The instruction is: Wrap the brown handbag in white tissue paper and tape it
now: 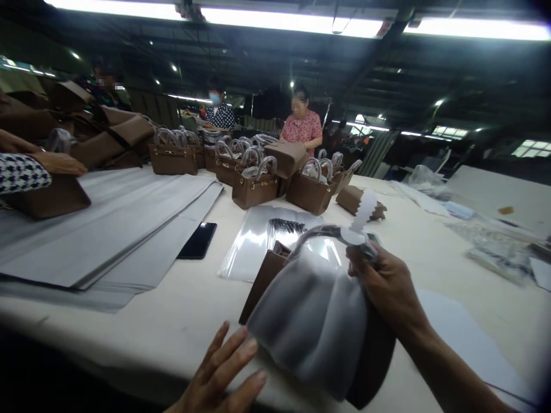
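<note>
A brown handbag (pixel 264 278) lies on the white table in front of me, stuffed with grey tissue paper (pixel 314 321) that bulges out of it. My right hand (pixel 387 284) is closed round the bag's wrapped handle (pixel 327 232), where a strip of white wrapping (pixel 364 215) sticks up. My left hand (pixel 224 373) rests open beside the grey paper, fingers spread on the table edge and fingertips almost touching the paper.
A stack of grey paper sheets (pixel 107 229) covers the left of the table, with a black phone (pixel 198 241) at its edge and clear plastic bags (pixel 253 238) beyond my bag. Several finished brown handbags (pixel 253 189) stand farther back. Other people work at the far end and left.
</note>
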`<action>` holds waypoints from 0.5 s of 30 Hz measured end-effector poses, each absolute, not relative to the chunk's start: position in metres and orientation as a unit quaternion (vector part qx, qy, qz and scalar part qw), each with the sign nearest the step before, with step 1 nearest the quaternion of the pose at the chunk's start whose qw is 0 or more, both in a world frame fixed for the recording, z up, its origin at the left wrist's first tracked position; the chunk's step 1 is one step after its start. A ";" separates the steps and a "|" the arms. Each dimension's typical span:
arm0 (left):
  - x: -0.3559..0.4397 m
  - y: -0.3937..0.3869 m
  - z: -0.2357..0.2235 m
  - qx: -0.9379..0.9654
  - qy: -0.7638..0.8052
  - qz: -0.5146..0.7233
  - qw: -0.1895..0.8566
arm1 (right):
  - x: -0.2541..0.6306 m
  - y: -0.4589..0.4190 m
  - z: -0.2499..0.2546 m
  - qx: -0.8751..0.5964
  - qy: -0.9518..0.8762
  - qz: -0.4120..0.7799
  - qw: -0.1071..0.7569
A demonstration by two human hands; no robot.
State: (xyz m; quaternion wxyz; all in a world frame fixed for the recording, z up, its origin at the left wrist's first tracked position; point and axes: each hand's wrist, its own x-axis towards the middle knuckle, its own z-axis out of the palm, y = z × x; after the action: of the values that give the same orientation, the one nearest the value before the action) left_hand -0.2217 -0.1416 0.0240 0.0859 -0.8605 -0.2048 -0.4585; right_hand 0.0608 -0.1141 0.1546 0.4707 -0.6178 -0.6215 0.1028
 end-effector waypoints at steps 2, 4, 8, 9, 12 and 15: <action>-0.199 -0.133 0.060 -0.869 -0.135 -0.468 0.092 | 0.058 -0.125 0.152 -0.605 -0.633 0.095 0.472; -0.172 -0.121 0.092 -0.887 -0.088 -0.445 0.085 | 0.059 -0.135 0.148 -0.587 -0.661 0.120 0.452; -0.129 -0.099 0.131 -0.933 -0.115 -0.333 0.073 | 0.071 -0.147 0.144 -0.546 -0.724 0.146 0.394; -0.123 -0.096 0.136 -0.944 -0.130 -0.297 0.053 | 0.074 -0.149 0.143 -0.540 -0.733 0.135 0.392; -0.114 -0.089 0.147 -0.964 -0.161 -0.211 -0.011 | 0.076 -0.149 0.141 -0.526 -0.744 0.097 0.400; -0.112 -0.083 0.156 -0.971 -0.186 -0.147 -0.009 | 0.071 -0.147 0.142 -0.502 -0.766 0.085 0.392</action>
State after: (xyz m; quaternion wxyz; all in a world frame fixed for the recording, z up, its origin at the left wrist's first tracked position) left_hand -0.1125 -0.0830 0.1562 -0.0095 -0.9714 -0.1859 -0.1475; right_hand 0.0706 -0.1474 0.1420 0.3925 -0.5024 -0.7657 0.0851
